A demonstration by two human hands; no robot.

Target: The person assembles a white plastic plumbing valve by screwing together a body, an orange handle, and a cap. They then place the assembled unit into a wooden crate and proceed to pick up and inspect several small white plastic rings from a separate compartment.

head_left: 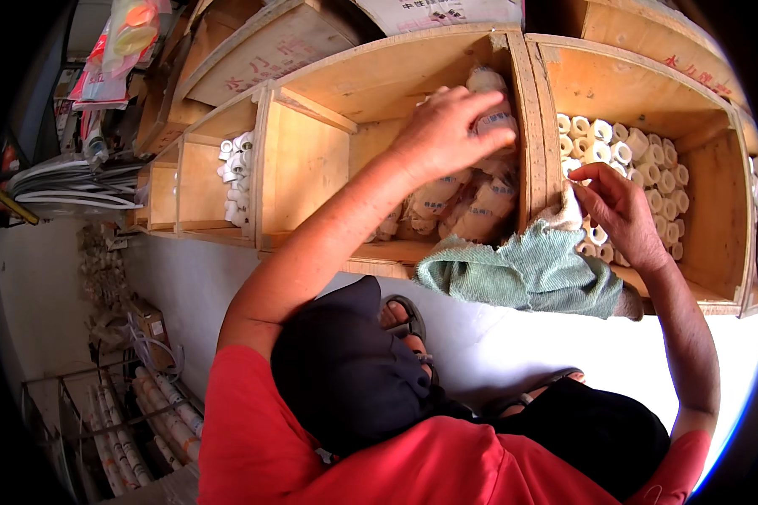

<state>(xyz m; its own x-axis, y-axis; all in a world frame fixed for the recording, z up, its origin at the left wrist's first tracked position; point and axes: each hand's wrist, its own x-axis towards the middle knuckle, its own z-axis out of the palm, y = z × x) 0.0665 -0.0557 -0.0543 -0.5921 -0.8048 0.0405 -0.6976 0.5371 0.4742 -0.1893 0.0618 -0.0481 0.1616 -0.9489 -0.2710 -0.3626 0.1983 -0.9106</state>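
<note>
My left hand [459, 130] reaches into the middle wooden box [307, 172]. Its fingers curl round a clear plastic-wrapped package [493, 118] at the box's right end. More wrapped packages [480, 206] with blue print lie below it, partly hidden by my hand and forearm. My right hand [619, 210] is closed at the divider of the right-hand box, its thumb and fingers pinching the pale upper end of a green knitted cloth [522, 273]. The cloth drapes over the front edges of both boxes. Behind that hand, several white plastic pipe fittings [657, 177] fill the right-hand box.
Smaller white fittings [237, 177] sit in a box on the left. More wooden crates [269, 55] stand behind. Grey hoses or cables [80, 185] and plastic bags [118, 50] hang at far left. Long wrapped rolls [164, 412] stand in a rack at lower left.
</note>
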